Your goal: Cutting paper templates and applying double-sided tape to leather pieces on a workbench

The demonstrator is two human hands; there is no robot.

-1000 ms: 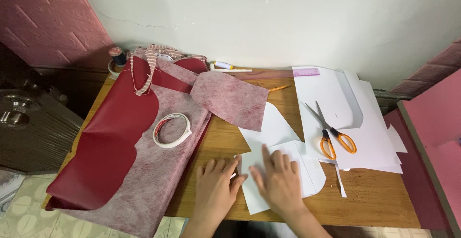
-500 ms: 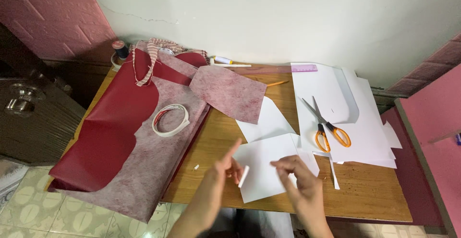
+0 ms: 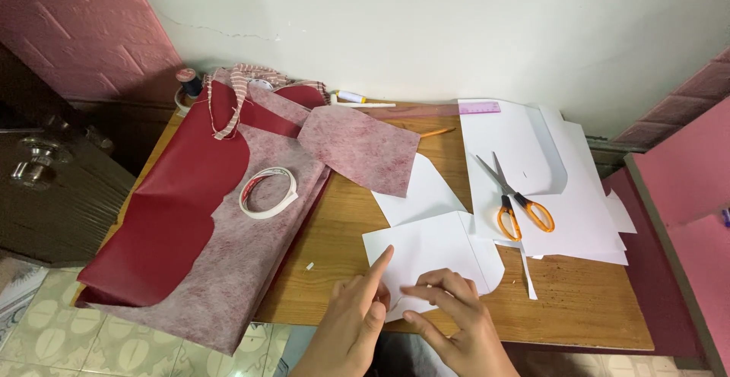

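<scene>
Scissors [image 3: 515, 197] on paper sheets [image 3: 585, 217]

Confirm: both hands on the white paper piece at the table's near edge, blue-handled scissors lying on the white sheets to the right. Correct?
Not quite. In the head view the scissors have orange handles, not blue. The rest holds: the left hand and right hand are both on the white paper piece at the table's near edge, and the scissors lie on the white sheets to the right.
</scene>
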